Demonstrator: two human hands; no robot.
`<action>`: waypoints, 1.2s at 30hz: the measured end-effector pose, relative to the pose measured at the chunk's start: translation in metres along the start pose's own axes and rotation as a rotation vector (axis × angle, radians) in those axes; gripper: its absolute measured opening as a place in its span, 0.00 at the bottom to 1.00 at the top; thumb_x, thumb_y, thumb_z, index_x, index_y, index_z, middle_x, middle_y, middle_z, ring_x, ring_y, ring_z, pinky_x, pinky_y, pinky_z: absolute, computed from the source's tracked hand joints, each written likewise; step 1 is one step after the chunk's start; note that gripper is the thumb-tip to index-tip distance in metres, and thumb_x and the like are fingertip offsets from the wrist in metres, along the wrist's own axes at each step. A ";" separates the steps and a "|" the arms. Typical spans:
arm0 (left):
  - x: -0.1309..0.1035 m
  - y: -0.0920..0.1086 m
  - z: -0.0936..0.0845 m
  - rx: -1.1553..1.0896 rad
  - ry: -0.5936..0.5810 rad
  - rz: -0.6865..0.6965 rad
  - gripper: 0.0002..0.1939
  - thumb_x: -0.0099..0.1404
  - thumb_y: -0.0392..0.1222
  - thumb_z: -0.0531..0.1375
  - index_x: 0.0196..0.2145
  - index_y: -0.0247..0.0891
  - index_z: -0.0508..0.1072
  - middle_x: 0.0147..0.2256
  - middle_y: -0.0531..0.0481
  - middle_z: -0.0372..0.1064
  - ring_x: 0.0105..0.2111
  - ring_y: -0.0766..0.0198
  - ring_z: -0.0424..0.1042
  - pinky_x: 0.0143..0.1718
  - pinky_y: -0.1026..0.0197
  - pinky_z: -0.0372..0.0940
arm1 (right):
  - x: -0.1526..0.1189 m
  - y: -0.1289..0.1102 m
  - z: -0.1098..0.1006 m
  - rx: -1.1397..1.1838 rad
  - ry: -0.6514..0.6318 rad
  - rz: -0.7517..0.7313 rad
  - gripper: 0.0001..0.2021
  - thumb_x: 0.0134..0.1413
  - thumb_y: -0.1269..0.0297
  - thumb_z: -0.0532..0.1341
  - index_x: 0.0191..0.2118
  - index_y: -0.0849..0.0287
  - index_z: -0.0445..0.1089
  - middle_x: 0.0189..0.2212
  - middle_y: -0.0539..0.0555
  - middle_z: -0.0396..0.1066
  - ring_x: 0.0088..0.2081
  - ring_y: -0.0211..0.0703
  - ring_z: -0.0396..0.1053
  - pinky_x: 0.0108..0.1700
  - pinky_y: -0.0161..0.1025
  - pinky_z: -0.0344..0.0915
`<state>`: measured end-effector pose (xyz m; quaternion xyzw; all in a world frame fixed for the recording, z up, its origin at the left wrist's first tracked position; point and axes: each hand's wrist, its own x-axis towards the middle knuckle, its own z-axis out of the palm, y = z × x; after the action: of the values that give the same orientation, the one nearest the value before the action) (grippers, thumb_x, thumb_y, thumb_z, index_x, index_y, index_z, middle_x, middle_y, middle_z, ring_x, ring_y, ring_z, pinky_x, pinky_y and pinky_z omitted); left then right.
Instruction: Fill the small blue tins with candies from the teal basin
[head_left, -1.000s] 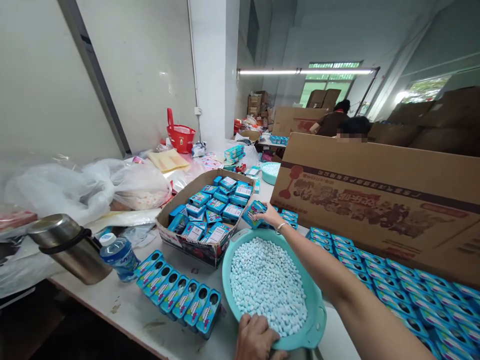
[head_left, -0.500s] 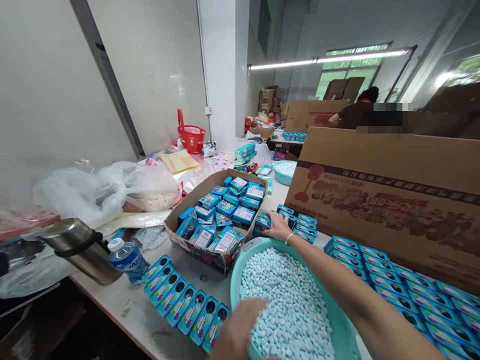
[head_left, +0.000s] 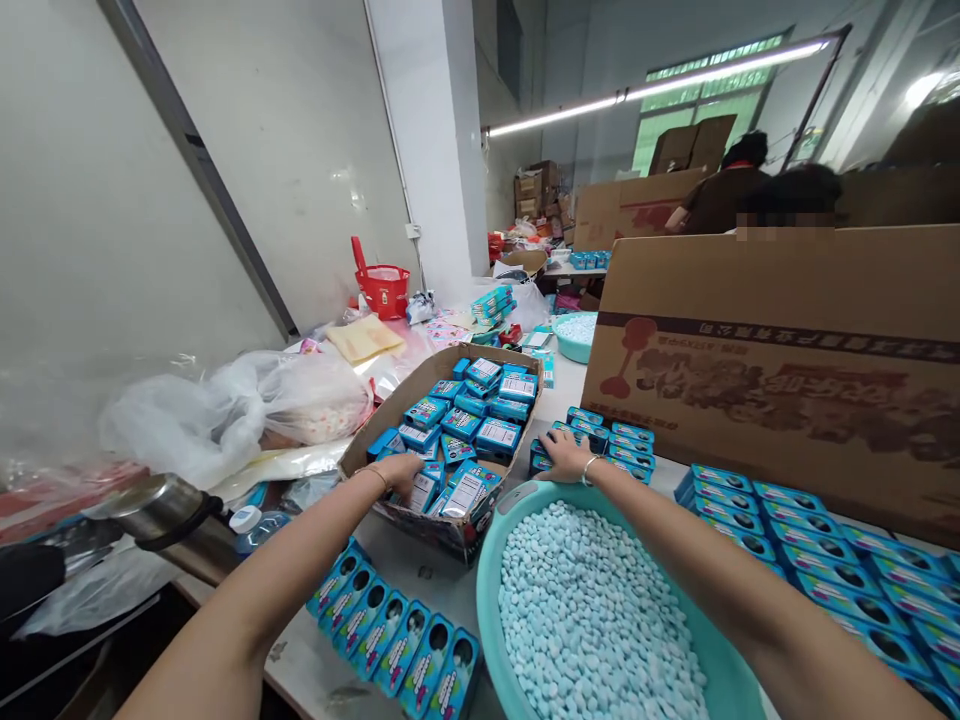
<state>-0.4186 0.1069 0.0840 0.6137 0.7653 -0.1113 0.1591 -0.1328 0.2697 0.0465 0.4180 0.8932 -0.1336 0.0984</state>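
Observation:
My left hand reaches into the near side of a shallow cardboard tray of loose blue printed boxes. Its fingertips are hidden among them, so its grip cannot be made out. Beyond the far rim of a turquoise basin, my right hand rests on a group of small blue boxes, fingers stretched out and apart. Pale blue and white candies fill the basin beneath my right forearm. A row of blue boxes with dark round windows stands left of the basin.
Rows of blue boxes lie at the right before a large cardboard carton. A steel flask and a bottle stand at the left near plastic bags. A second basin sits farther back. People are behind the carton.
My left hand has moved from over the basin up and left into the cardboard tray. My right hand stays at the same boxes, its fingers now more spread. The view has shifted slightly.

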 end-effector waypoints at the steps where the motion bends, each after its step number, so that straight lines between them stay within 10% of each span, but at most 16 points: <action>1: 0.001 0.001 0.006 0.026 -0.014 0.008 0.36 0.35 0.43 0.74 0.45 0.38 0.75 0.50 0.36 0.74 0.46 0.43 0.76 0.44 0.53 0.70 | -0.001 0.002 0.001 0.004 -0.020 -0.005 0.43 0.54 0.44 0.60 0.70 0.54 0.46 0.70 0.67 0.43 0.70 0.69 0.38 0.63 0.72 0.39; 5: -0.005 0.001 0.007 0.099 0.026 0.058 0.37 0.35 0.39 0.74 0.47 0.37 0.75 0.55 0.31 0.68 0.48 0.40 0.74 0.47 0.50 0.68 | -0.016 0.003 -0.006 -0.015 0.061 -0.051 0.32 0.63 0.48 0.51 0.68 0.60 0.54 0.68 0.68 0.50 0.69 0.66 0.46 0.63 0.65 0.47; 11: -0.040 -0.013 -0.025 0.094 0.271 0.101 0.22 0.53 0.38 0.63 0.48 0.39 0.72 0.50 0.40 0.71 0.49 0.46 0.72 0.49 0.51 0.66 | -0.025 -0.052 -0.048 0.126 0.536 -0.335 0.17 0.67 0.58 0.50 0.51 0.58 0.71 0.48 0.62 0.72 0.51 0.51 0.69 0.50 0.44 0.63; 14: -0.068 -0.018 -0.029 -0.080 0.629 0.157 0.21 0.54 0.31 0.55 0.46 0.38 0.70 0.47 0.43 0.73 0.48 0.51 0.73 0.50 0.52 0.67 | -0.009 -0.100 -0.047 -0.032 0.296 -0.576 0.23 0.56 0.57 0.65 0.56 0.56 0.69 0.51 0.61 0.72 0.53 0.55 0.68 0.50 0.45 0.64; 18: -0.114 -0.009 -0.011 -0.371 1.140 0.361 0.22 0.52 0.29 0.55 0.46 0.39 0.67 0.48 0.44 0.73 0.51 0.55 0.73 0.54 0.52 0.67 | 0.016 -0.151 -0.021 -0.302 -0.126 -0.552 0.34 0.38 0.65 0.73 0.57 0.52 0.70 0.50 0.61 0.73 0.51 0.61 0.70 0.51 0.54 0.65; 23: -0.169 0.027 0.020 -0.657 1.352 0.368 0.17 0.56 0.33 0.63 0.44 0.41 0.70 0.48 0.45 0.74 0.52 0.54 0.72 0.56 0.49 0.66 | 0.021 -0.171 -0.010 -0.321 -0.133 -0.506 0.20 0.36 0.68 0.71 0.42 0.53 0.78 0.47 0.60 0.74 0.45 0.57 0.73 0.47 0.52 0.69; 27: -0.190 0.056 0.041 -1.454 1.292 0.097 0.20 0.54 0.45 0.70 0.44 0.39 0.74 0.40 0.47 0.77 0.43 0.55 0.76 0.47 0.54 0.72 | -0.001 -0.159 -0.037 -0.303 0.014 -0.524 0.19 0.40 0.63 0.71 0.43 0.57 0.76 0.50 0.65 0.70 0.45 0.59 0.73 0.46 0.52 0.69; 30: -0.195 0.069 0.062 -2.071 1.112 0.012 0.24 0.51 0.48 0.71 0.46 0.42 0.76 0.41 0.48 0.78 0.42 0.54 0.78 0.42 0.56 0.74 | -0.036 -0.137 -0.058 -0.110 0.410 -0.614 0.21 0.51 0.59 0.66 0.51 0.58 0.72 0.51 0.66 0.69 0.49 0.59 0.70 0.50 0.52 0.67; 36: -0.195 0.099 0.106 -2.501 0.458 0.305 0.14 0.49 0.42 0.72 0.37 0.47 0.81 0.39 0.51 0.80 0.40 0.53 0.79 0.45 0.51 0.74 | -0.147 -0.087 -0.048 0.444 0.891 -0.545 0.17 0.55 0.56 0.59 0.49 0.52 0.72 0.51 0.61 0.70 0.55 0.57 0.66 0.60 0.55 0.60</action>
<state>-0.2726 -0.0860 0.0620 0.1333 0.2805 0.8075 0.5015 -0.1106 0.1255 0.1474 0.1988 0.8746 -0.1494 -0.4161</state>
